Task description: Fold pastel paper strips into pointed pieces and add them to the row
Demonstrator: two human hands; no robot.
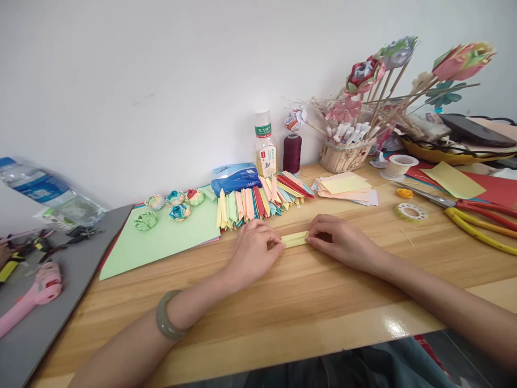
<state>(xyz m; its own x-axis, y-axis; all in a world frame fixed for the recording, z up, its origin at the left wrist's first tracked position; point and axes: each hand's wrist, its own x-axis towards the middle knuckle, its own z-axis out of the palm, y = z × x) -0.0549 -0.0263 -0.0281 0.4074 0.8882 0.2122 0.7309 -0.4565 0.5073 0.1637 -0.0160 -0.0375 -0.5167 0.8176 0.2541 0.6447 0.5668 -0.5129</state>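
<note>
A narrow strip of folded yellow paper (294, 239) lies low over the wooden table, stretched between my two hands. My left hand (255, 245) pinches its left end between thumb and fingers. At the right end, my right hand (341, 240) grips the strip the same way. Just beyond my left hand is a row of folded paper pieces (244, 207) in yellow, green, pink, red and blue. Flat paper slips (343, 186) in pale colours are stacked behind my right hand.
Green sheets (177, 229) with several paper flowers (145, 221) lie left. A tissue pack (235, 178), drink bottle (265, 145) and thread spool (292, 153) stand along the wall. Right are a basket (347, 156), tape roll (411, 212) and scissors (476, 207). A pink glue gun (36, 293) lies far left.
</note>
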